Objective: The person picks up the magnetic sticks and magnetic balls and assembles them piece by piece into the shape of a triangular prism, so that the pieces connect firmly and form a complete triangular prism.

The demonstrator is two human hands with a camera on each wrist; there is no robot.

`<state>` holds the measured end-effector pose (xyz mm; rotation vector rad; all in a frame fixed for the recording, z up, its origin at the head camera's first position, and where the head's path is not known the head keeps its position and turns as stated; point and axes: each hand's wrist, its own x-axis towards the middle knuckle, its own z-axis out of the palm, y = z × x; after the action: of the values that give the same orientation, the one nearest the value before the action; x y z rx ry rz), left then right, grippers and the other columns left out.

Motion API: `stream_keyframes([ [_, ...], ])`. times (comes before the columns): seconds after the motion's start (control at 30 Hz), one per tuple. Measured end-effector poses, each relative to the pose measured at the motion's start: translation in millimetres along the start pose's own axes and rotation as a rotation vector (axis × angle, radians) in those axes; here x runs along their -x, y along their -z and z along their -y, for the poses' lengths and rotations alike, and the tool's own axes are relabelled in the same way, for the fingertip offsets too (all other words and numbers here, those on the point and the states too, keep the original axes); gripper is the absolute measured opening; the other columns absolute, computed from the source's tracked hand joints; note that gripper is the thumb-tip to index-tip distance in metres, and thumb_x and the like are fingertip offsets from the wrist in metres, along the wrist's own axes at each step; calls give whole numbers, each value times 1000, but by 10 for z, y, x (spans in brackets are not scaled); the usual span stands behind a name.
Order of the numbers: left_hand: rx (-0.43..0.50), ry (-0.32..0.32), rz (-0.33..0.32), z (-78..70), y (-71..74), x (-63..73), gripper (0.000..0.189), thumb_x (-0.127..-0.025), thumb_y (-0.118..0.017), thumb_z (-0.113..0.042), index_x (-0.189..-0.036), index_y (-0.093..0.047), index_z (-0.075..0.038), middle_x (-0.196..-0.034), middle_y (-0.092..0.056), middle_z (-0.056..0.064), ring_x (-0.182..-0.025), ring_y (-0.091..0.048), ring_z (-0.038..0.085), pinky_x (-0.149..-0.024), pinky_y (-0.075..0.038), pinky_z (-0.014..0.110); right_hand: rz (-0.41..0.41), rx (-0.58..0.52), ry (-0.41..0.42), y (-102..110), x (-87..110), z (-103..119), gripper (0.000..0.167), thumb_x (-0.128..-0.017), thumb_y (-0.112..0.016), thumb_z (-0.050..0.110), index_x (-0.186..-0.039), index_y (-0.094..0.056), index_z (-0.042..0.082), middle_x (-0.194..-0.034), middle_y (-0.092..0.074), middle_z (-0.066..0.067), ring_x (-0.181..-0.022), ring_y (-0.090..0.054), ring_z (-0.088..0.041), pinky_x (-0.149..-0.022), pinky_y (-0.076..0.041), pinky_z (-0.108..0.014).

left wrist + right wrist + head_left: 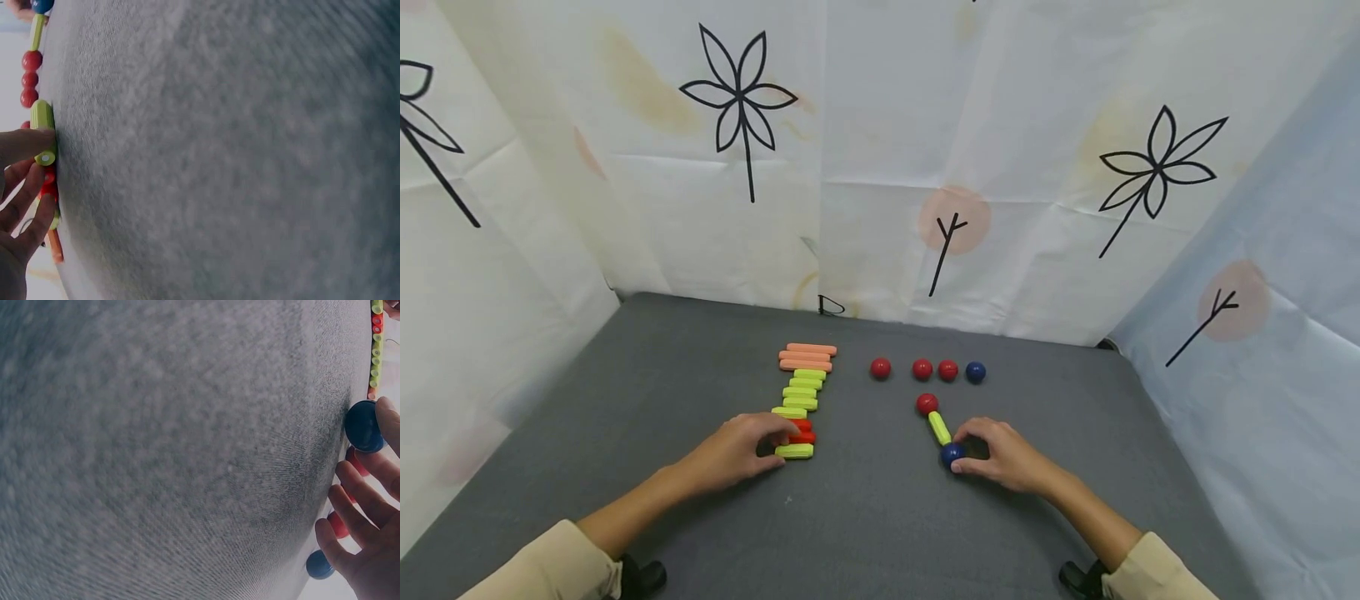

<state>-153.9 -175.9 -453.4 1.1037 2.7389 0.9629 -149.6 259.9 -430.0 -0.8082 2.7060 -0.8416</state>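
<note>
My left hand (748, 446) is at the near end of a column of short rods, thumb against the nearest yellow-green rod (795, 451) and fingers curled over the two red rods (806, 437) behind it. In the left wrist view, the thumb crosses that yellow-green rod (42, 117). My right hand (1003, 454) pinches a blue ball (951, 452) between thumb and index finger. This ball sits at the near end of a yellow-green rod (938, 428), whose far end meets a red ball (927, 404). The right wrist view shows the blue ball (362, 427) close up.
Further up the column lie several yellow-green rods (803, 392) and three orange rods (806, 365). A loose row at the back has three red balls (922, 369) and a blue ball (975, 372). Patterned white cloth (880, 242) hangs around the grey table (865, 533).
</note>
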Motion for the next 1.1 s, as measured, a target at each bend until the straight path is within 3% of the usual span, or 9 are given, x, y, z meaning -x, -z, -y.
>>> stream_keyframes([
  [0.1, -14, -27, -12, -52, -27, -19, 38, -81, -82, -6, -115, -69, -14, -102, -66, -11, -89, -60, 4, -78, -54, 29, -5, 3, 5, -8, 0, -1, 32, -88, -75, 38, -108, -68, 14, -114, -66, 1, -108, -60, -21, -94, -48, -50],
  [0.23, 58, -67, -47, -167, -88, -115, 38, -81, -81, -6, -117, -67, -9, -100, -67, -9, -87, -61, 5, -78, -54, 27, -13, 14, 9, -11, 3, -3, 31, -88, -76, 37, -107, -68, 14, -113, -66, 2, -108, -61, -20, -94, -49, -49],
  [0.47, 261, -31, -11, -398, -276, -504, 44, -85, -78, -7, -126, -61, -4, -95, -64, -10, -88, -61, 6, -78, -54, 26, -12, 25, -1, 8, 3, 10, 31, -87, -77, 37, -106, -68, 14, -111, -67, 2, -106, -60, -19, -93, -49, -49],
  [0.63, 315, -56, -13, -521, -484, -820, 42, -87, -77, -6, -125, -59, -3, -94, -66, -8, -86, -62, 6, -80, -55, 26, -2, 27, -13, 9, -1, 15, 32, -87, -77, 37, -107, -68, 13, -111, -66, 2, -106, -60, -19, -94, -49, -49],
  [0.77, 345, -35, -3, -600, -635, -1023, 43, -88, -76, -7, -126, -58, -3, -95, -68, -6, -85, -63, 6, -81, -54, 24, 0, 26, -17, 4, -3, 16, 33, -87, -76, 38, -108, -68, 13, -111, -66, 2, -105, -60, -19, -94, -49, -49],
  [0.93, 363, -30, 30, -680, -773, -1194, 43, -88, -76, -6, -127, -58, -4, -96, -68, -6, -87, -63, 6, -83, -53, 21, -6, 25, -4, -5, -5, 16, 32, -88, -76, 38, -107, -68, 14, -108, -66, 5, -103, -60, -17, -92, -49, -48],
  [1.1, 373, -40, 62, -733, -857, -1280, 42, -88, -75, -5, -127, -58, -7, -97, -68, -6, -89, -63, 3, -84, -52, 19, -16, 18, 20, -12, -5, 16, 31, -88, -76, 37, -106, -69, 14, -106, -66, 6, -101, -60, -16, -91, -49, -46],
])
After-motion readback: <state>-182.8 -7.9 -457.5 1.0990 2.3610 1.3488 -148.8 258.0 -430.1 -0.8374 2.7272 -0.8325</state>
